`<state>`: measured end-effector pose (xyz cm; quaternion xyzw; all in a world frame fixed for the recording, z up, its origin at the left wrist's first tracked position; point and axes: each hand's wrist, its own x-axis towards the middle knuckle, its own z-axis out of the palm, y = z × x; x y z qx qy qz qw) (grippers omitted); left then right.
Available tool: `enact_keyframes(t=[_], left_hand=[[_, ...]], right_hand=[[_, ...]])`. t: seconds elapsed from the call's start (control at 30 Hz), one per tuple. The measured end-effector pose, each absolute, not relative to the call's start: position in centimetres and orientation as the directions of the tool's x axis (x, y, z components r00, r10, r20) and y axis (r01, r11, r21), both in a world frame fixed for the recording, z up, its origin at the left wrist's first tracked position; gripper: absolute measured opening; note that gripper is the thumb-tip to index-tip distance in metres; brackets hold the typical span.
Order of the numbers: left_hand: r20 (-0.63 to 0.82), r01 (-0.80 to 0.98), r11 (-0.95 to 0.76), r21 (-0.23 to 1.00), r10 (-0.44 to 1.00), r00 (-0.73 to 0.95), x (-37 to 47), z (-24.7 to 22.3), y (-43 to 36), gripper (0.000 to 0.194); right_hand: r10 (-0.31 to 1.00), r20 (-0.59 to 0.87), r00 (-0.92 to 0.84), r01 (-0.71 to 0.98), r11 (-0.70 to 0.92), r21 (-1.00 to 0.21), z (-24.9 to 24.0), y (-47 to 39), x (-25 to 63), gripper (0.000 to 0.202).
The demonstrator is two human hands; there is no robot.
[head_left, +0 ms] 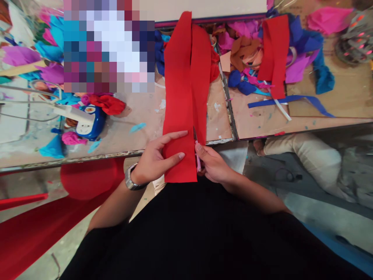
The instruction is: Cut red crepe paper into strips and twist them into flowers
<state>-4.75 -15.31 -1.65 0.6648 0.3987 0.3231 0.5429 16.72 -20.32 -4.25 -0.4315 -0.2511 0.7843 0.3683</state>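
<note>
Red material (178, 85) in a long strip was held by the left hand (153, 157), thumb and forefinger spread wide on top, the other fingers hidden. To the right of those fingers, a pink-handled tool (198, 161) was gripped at the strip's edge by the closed fingers of the right hand (214, 163). Coloured scraps (244, 50) were strewn over the bench (131, 140) beyond the fingers, with a blue-and-white device (97, 122) left of them and a blue ribbon (305, 99) farther right

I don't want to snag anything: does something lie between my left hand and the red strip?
Nothing visible does: your left hand touches the red strip directly. Your right hand grips a pink tool at the strip's right edge.
</note>
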Motion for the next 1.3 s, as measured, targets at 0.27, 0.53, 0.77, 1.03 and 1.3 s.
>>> enact_keyframes(t=[0.27, 0.53, 0.77, 1.03, 1.3], left_hand=[[0.006, 0.197, -0.11, 0.974, 0.884, 0.468, -4.73, -1.77, -15.37, 0.06], [0.013, 0.188, -0.116, 0.975, 0.881, 0.473, -4.77, -1.72, -15.43, 0.058], [0.0, 0.192, -0.102, 0.976, 0.885, 0.466, -4.74, -1.77, -15.43, 0.06], [-0.002, 0.169, -0.087, 0.982, 0.882, 0.471, -4.68, -1.91, -15.62, 0.059], [0.004, 0.173, -0.097, 0.98, 0.881, 0.473, -4.75, -1.81, -15.65, 0.059]], right_hand=[[0.789, -0.513, -0.338, -0.364, -0.612, -0.702, -4.21, -20.39, 16.35, 0.071], [0.798, -0.501, -0.334, -0.373, -0.6, -0.708, -4.09, -20.31, 16.38, 0.071], [0.798, -0.505, -0.327, -0.393, -0.601, -0.696, -3.89, -20.27, 16.27, 0.071], [0.801, -0.504, -0.324, -0.4, -0.598, -0.694, -4.12, -20.28, 16.24, 0.072], [0.809, -0.492, -0.322, -0.399, -0.587, -0.704, -4.36, -20.45, 16.19, 0.069]])
